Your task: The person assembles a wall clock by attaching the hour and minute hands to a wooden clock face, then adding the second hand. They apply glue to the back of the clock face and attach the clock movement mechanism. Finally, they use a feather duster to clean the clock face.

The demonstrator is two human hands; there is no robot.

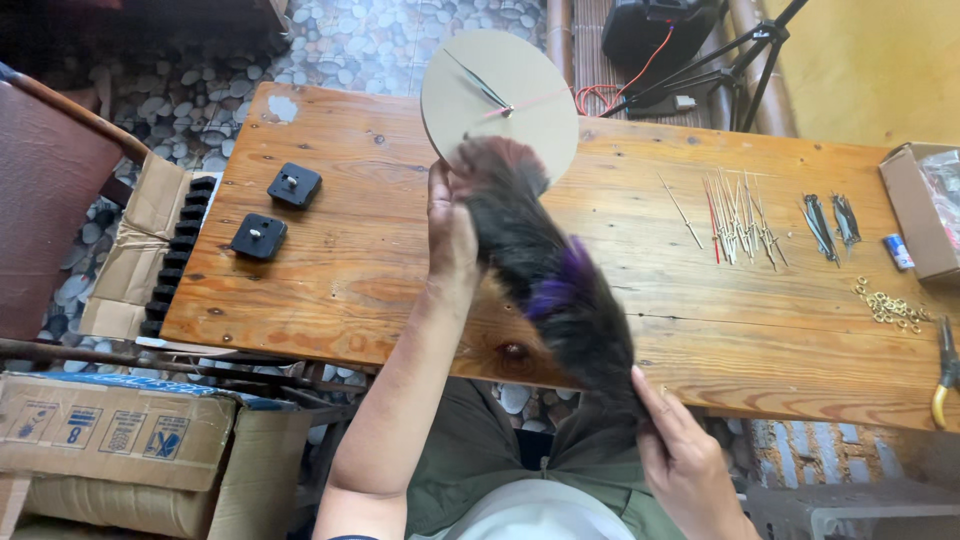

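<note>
My left hand point(449, 225) holds up a round beige clock face point(497, 100) by its lower edge; thin dark hands and a red second hand sit at its centre. My right hand point(683, 450) grips the handle end of a dark feather duster point(545, 270) with purple feathers. The duster's blurred tip lies against the lower part of the clock face. Both are above a wooden table point(360, 250).
Two black square clock mechanisms point(294, 185) point(259, 237) lie on the table's left. Rows of loose clock hands point(738, 215) and dark hands point(830, 218), small brass rings point(890, 308) and pliers point(945, 375) lie right. Cardboard boxes point(120, 430) stand at left, a tripod point(740, 60) behind.
</note>
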